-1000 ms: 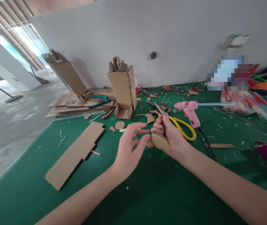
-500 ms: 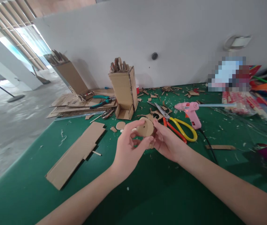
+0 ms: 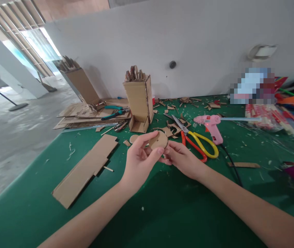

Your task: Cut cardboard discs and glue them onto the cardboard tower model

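A round cardboard disc [image 3: 158, 140] with a small hole in its middle is held up above the green table [image 3: 178, 206]. My left hand [image 3: 139, 160] pinches its left edge between thumb and fingers. My right hand [image 3: 181, 157] grips the disc's lower right side, fingers curled; anything behind the disc is hidden. Just beyond the hands lie scissors [image 3: 196, 143] with yellow and orange handles.
A pink glue gun [image 3: 210, 125] with a black cord lies right of the scissors. A cardboard box tower [image 3: 139, 101] stands behind, with pliers [image 3: 113, 112] and flat cardboard sheets to its left. A long cardboard strip [image 3: 86, 168] lies at left. Scraps litter the table.
The disc went from flat in my right hand to raised and facing me, now pinched by both hands. The hands rose slightly toward the scissors.
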### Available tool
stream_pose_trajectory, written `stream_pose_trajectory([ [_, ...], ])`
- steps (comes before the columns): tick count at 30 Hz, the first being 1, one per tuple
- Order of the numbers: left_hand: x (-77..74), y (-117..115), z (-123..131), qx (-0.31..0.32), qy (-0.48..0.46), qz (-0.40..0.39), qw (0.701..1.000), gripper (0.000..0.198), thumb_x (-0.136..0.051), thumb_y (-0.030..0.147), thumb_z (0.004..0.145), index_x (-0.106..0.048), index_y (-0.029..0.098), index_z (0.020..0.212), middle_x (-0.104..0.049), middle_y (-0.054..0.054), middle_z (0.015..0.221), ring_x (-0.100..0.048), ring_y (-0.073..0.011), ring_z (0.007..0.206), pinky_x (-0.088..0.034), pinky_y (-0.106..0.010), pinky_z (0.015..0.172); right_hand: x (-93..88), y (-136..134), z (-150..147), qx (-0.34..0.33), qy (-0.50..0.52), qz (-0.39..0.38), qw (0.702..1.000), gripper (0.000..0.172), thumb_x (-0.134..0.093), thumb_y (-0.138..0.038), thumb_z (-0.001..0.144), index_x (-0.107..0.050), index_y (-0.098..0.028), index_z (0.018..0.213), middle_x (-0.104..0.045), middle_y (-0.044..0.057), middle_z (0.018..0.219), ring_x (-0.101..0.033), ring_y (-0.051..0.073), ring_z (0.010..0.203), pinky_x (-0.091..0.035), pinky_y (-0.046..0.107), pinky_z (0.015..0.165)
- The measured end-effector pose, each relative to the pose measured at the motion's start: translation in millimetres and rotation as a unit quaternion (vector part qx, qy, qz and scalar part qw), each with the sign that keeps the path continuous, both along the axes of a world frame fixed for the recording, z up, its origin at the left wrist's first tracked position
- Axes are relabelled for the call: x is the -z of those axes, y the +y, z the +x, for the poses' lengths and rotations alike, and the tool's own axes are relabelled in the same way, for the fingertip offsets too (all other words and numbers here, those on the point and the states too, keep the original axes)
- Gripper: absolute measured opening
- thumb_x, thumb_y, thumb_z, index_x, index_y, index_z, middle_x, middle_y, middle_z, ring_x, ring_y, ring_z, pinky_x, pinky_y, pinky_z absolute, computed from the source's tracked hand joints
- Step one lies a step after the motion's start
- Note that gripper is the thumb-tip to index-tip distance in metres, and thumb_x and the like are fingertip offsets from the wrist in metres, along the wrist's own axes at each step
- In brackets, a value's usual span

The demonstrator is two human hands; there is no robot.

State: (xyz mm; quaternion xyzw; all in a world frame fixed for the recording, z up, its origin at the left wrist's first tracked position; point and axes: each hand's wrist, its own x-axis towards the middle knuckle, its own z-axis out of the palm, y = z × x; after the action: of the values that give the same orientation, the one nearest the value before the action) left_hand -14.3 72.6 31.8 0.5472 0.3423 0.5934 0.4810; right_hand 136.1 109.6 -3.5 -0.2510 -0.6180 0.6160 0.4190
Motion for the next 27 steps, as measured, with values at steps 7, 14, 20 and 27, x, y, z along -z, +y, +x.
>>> stream_pose_trajectory([
  [7,1.2,4.8,5.3,0.011,0.097,-0.014,0.995,0.036,-0.071,0.027,0.073,-0.061,0.017,0.106,-0.066,-0.004,0.085,-0.064,-0.014,0.068,-0.059,-0.024,0.052,3.9,1.1,3.1,0.128,-0.244,0.36,0.891,0.02,-0.046,-0.007,0.081,-0.061,-0.02,0.077,-0.058,0.009,0.096,-0.052,0.025,0.095,-0.044,0.04,0.08],
  [14,7.7,4.2,-2.8,-0.026,0.137,-0.033,0.99,0.03,-0.068,0.032,0.076,-0.061,0.016,0.1,-0.06,0.0,0.077,-0.05,-0.0055,0.044,-0.047,-0.019,0.034,2.2,-8.1,-3.3,0.086,-0.267,0.346,0.895,0.024,-0.046,-0.012,0.087,-0.069,-0.019,0.085,-0.066,0.01,0.097,-0.06,0.023,0.09,-0.05,0.038,0.079],
  [20,13.6,2.5,-4.7,-0.024,0.133,-0.026,0.99,0.026,-0.066,0.03,0.074,-0.059,0.018,0.096,-0.062,-0.006,0.09,-0.062,-0.0123,0.063,-0.045,-0.016,0.034,4.2,-8.8,-3.1,0.081,-0.273,0.346,0.894,0.022,-0.049,-0.014,0.087,-0.07,-0.019,0.091,-0.067,0.012,0.101,-0.061,0.023,0.092,-0.05,0.037,0.079],
  [27,13.9,-2.1,-8.3,-0.016,0.168,0.009,0.986,0.024,-0.066,0.026,0.074,-0.057,0.018,0.094,-0.062,-0.007,0.092,-0.066,-0.019,0.076,-0.05,-0.02,0.042,-1.4,-9.4,-0.7,0.046,-0.261,0.345,0.9,0.019,-0.05,-0.013,0.087,-0.067,-0.019,0.084,-0.066,0.008,0.095,-0.06,0.02,0.087,-0.048,0.033,0.076],
])
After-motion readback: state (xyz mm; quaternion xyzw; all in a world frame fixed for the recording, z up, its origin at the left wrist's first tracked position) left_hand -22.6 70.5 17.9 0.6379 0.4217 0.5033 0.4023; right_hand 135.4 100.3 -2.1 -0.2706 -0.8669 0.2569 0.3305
